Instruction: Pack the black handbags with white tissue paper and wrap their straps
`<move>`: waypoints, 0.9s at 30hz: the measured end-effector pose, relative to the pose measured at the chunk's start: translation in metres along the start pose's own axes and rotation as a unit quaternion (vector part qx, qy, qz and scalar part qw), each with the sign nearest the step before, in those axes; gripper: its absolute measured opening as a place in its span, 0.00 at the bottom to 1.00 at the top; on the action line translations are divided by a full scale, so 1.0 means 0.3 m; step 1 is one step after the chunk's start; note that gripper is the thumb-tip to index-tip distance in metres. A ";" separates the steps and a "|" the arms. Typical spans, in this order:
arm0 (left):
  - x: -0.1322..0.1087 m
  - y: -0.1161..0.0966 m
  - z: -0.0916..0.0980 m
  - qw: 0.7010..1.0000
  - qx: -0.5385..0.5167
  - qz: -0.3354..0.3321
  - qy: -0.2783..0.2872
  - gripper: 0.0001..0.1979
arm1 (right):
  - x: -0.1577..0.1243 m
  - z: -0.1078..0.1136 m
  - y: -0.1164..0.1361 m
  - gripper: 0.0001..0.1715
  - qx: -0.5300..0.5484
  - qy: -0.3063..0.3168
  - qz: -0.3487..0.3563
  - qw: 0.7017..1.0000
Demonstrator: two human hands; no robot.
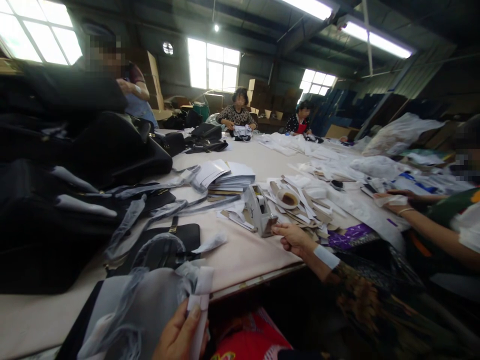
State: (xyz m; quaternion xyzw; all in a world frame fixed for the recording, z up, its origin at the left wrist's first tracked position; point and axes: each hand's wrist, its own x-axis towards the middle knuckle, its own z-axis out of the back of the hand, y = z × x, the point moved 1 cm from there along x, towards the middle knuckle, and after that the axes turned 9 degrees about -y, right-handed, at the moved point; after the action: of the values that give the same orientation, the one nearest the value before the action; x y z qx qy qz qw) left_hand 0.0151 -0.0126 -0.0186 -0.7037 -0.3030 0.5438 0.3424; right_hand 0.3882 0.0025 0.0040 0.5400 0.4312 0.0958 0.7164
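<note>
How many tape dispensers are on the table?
1: the tape dispenser is just beyond your right hand, beside the pile of paper scraps. Others may be hidden in the clutter.

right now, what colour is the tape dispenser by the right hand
The tape dispenser is whitish grey; the head view shows it.

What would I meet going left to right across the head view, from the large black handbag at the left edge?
Black handbag, left hand, stack of white sheets, tape dispenser, right hand, shiny purple sheeting.
</note>
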 end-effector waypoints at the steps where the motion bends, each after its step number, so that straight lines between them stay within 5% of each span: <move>1: 0.001 0.001 0.001 1.000 -0.002 -0.001 -0.001 0.35 | 0.003 -0.002 0.000 0.09 0.008 -0.002 -0.005 1.000; 10: -0.017 -0.010 -0.010 1.000 -0.016 -0.011 0.023 0.31 | -0.007 0.010 -0.037 0.09 0.124 0.007 -0.114 0.986; 18: -0.012 -0.022 -0.011 1.000 -0.010 -0.013 0.016 0.33 | 0.013 0.012 -0.074 0.10 0.174 -0.012 -0.135 0.975; 22: -0.010 -0.023 -0.009 1.000 -0.012 -0.007 0.018 0.32 | 0.013 0.014 -0.108 0.09 0.131 -0.044 -0.087 0.987; 27: -0.003 -0.010 -0.008 0.999 -0.031 0.007 0.014 0.34 | -0.005 0.032 -0.130 0.11 0.051 -0.124 0.115 0.984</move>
State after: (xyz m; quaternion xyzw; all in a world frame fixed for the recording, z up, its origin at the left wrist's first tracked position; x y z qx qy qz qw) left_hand 0.0171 -0.0119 -0.0152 -0.7239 -0.3099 0.5266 0.3205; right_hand 0.3814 -0.0207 -0.0281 0.6292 0.2785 0.0875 0.7204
